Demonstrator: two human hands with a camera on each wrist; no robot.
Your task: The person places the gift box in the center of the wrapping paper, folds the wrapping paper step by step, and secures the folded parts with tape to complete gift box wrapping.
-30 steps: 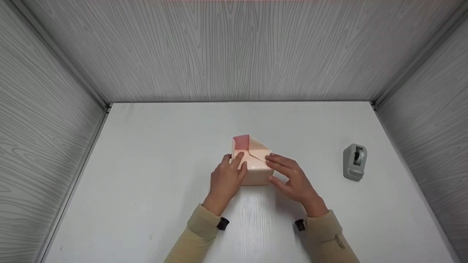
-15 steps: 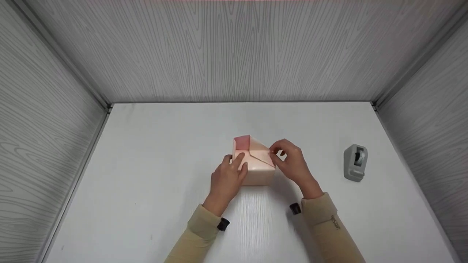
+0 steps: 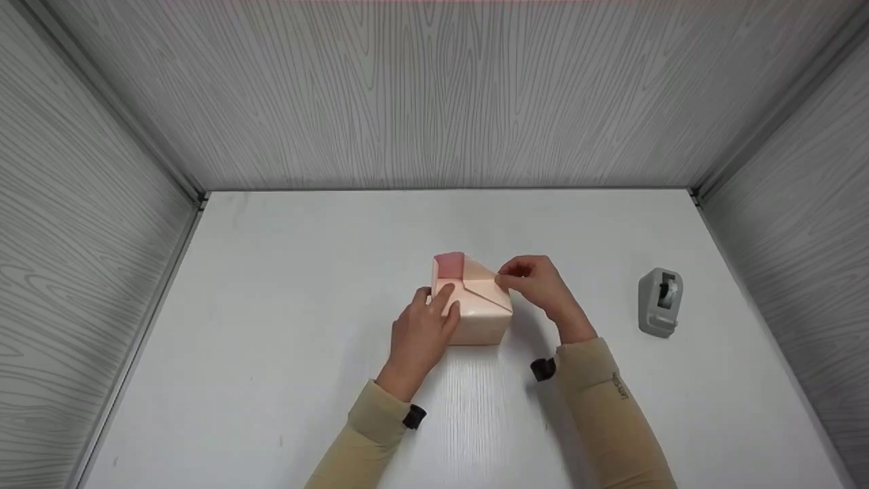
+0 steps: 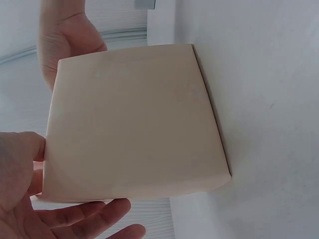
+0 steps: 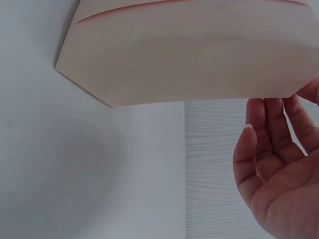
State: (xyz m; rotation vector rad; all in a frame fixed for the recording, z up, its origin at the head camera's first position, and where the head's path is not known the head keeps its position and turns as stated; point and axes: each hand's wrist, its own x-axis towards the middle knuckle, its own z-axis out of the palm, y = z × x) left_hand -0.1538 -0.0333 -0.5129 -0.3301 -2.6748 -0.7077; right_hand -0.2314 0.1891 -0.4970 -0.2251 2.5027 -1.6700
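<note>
A box in pale pink wrapping paper stands at mid-table, its flat side filling much of the left wrist view. A folded paper flap slants across its top. At the far left corner a deeper pink patch of paper shows. My left hand rests on the box's left part, with index finger and thumb on top and the other fingers along the left side. My right hand pinches the paper at the far right edge of the flap; its other fingers curl loosely in the right wrist view.
A grey tape dispenser with a roll in it stands at the right of the white table. Grey wood-grain panels close off the back and both sides. A small black device sits at each cuff.
My right hand has gone from lying spread at the box's right side to pinching the paper farther back, moving away from me. The left hand and the box have stayed in place.
</note>
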